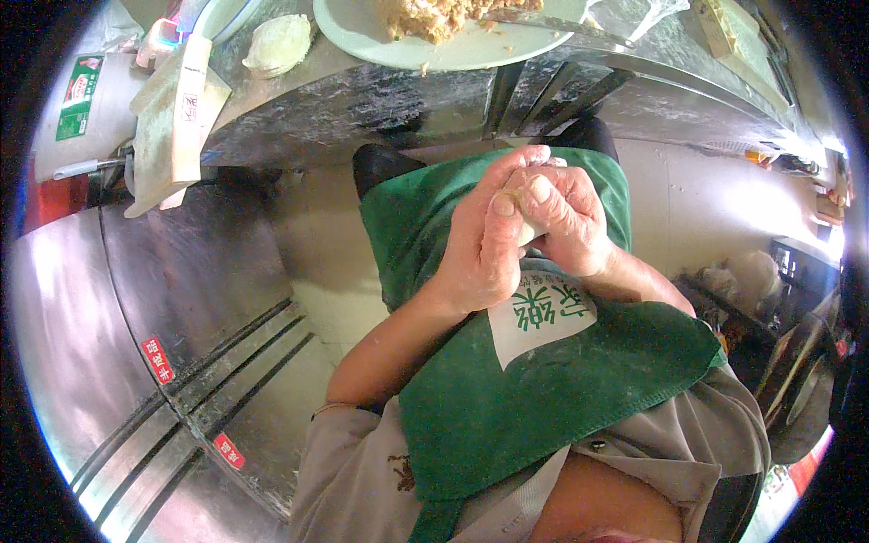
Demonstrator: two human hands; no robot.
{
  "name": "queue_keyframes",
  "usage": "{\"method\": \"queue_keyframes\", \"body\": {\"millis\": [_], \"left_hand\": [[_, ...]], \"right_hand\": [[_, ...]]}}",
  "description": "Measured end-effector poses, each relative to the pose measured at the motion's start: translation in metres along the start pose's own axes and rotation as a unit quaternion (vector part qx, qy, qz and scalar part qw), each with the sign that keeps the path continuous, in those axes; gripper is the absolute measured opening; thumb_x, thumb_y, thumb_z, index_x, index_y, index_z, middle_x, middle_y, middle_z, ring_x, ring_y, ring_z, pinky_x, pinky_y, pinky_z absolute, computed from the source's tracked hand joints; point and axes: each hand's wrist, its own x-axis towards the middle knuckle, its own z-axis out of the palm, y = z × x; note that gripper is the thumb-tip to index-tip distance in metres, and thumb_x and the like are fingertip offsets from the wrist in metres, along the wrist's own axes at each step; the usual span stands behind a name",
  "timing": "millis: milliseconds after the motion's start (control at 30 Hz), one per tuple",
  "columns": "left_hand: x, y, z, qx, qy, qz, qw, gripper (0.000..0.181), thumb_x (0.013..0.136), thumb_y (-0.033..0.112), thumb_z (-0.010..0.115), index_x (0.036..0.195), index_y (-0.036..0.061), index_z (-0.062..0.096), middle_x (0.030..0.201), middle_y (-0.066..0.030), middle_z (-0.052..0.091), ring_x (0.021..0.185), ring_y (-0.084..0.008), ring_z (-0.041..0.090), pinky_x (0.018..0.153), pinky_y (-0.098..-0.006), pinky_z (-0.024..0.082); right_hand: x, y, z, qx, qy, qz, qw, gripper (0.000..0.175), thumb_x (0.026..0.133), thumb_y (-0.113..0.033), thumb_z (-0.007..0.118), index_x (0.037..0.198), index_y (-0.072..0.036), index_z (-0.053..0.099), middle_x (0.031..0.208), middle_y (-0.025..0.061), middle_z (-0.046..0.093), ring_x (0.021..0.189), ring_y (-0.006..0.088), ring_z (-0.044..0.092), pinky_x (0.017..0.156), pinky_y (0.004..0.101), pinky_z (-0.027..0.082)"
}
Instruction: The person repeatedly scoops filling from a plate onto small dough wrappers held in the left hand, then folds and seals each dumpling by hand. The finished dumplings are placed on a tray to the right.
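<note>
My left hand [479, 248] and my right hand [571, 220], both dusted with flour, are pressed together in front of the green apron. Between them is a pale piece of dough [530, 233], mostly hidden by the fingers. Both thumbs lie side by side on its upper edge. Beyond the hands, a pale plate [353, 42] at the counter's edge holds a mound of minced filling [434, 19]. A flat metal spreader [563, 24] rests across that plate. One folded, pleated dumpling [278, 46] sits on the counter to the plate's left.
A wooden tray [178, 115] juts past the counter edge at left, near a white container [102, 95]. Another wooden tray [743, 51] lies at far right. Steel cabinets [204, 271] with red labels stand on my left. Clear plastic film [655, 17] lies beside the plate.
</note>
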Motion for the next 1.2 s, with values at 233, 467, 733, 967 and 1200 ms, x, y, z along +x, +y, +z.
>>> {"method": "queue_keyframes", "body": {"millis": [233,467,733,967,1200], "left_hand": [[0.004,-0.016,0.006,0.069,0.046,0.085,0.993,0.051,0.109,0.036,0.031,0.128,-0.0052,0.056,0.114,-0.0178,0.067,0.105,-0.0257,0.065,0.095,-0.036,0.049],[0.008,-0.022,0.009,0.135,0.077,0.08,0.985,0.042,0.108,0.027,0.033,0.117,-0.0037,0.06,0.103,-0.0179,0.069,0.096,-0.0292,0.068,0.09,-0.037,0.051],[0.01,-0.019,0.013,0.192,0.086,0.068,0.975,0.039,0.107,0.024,0.034,0.11,-0.0029,0.062,0.1,-0.0177,0.069,0.094,-0.0306,0.067,0.089,-0.0377,0.052],[0.011,-0.023,0.015,-0.031,0.108,-0.028,0.993,0.048,0.108,0.037,0.032,0.122,0.0007,0.059,0.119,-0.0136,0.065,0.111,-0.0286,0.062,0.099,-0.0367,0.046],[-0.001,0.009,0.016,-0.446,0.155,-0.21,0.856,0.08,0.099,0.062,0.027,0.143,-0.0013,0.047,0.136,-0.0141,0.057,0.127,-0.027,0.053,0.109,-0.043,0.04]], "right_hand": [[-0.005,0.014,0.0,-0.086,0.055,-0.078,0.992,0.036,0.109,-0.025,0.045,0.095,0.001,0.066,0.083,0.0015,0.066,0.075,0.009,0.058,0.065,0.0274,0.047],[-0.005,0.03,-0.005,-0.004,0.065,-0.061,0.996,0.033,0.108,-0.02,0.043,0.1,0.003,0.066,0.09,0.0047,0.066,0.082,0.0117,0.059,0.073,0.0289,0.048],[-0.001,0.033,-0.006,-0.042,0.07,-0.095,0.992,0.034,0.107,-0.019,0.042,0.099,0.004,0.065,0.099,0.0088,0.066,0.091,0.0178,0.061,0.082,0.0316,0.049],[0.003,0.017,-0.015,-0.092,0.056,-0.019,0.994,0.044,0.108,-0.034,0.04,0.097,0.001,0.065,0.091,0.0079,0.067,0.084,0.0162,0.062,0.076,0.0322,0.049],[0.022,-0.013,-0.041,-0.439,-0.12,-0.307,0.836,0.04,0.099,-0.042,0.045,0.093,-0.01,0.069,0.086,0.0104,0.065,0.08,0.0348,0.061,0.078,0.0457,0.046]]}}
